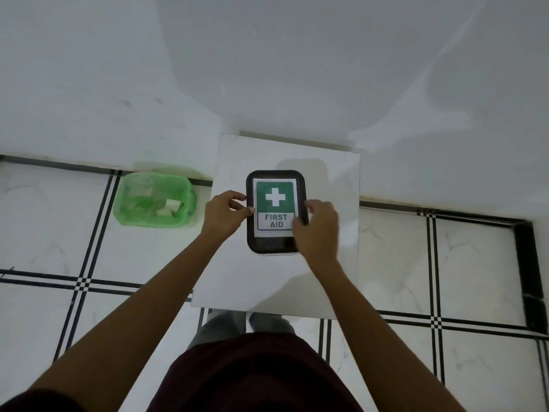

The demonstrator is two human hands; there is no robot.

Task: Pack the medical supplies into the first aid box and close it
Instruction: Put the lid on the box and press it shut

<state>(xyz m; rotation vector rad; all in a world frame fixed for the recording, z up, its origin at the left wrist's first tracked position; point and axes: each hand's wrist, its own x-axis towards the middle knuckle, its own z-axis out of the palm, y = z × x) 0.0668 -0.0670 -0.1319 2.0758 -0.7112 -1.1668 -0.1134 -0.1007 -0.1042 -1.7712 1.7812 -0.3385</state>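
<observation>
First aid box (276,211) lid-on at worktop (326,179) centre, long axis running away from the person. Left hand (225,215) pinches its left edge, right hand (316,230) grips the right. Green basket (154,203) of supplies left of box, nearer left hand.

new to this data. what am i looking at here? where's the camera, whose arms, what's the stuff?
There is no robot here. One wide-angle camera sits on a person's head and looks down, so the arms are the wearer's own. A small white table stands on a tiled floor. On it lies a dark first aid box with its lid on and a green FIRST AID label on top. The left hand grips the box's left edge and the right hand its right edge. On the floor to the left sits a green basket with some pale items inside, too blurred to identify.
</observation>
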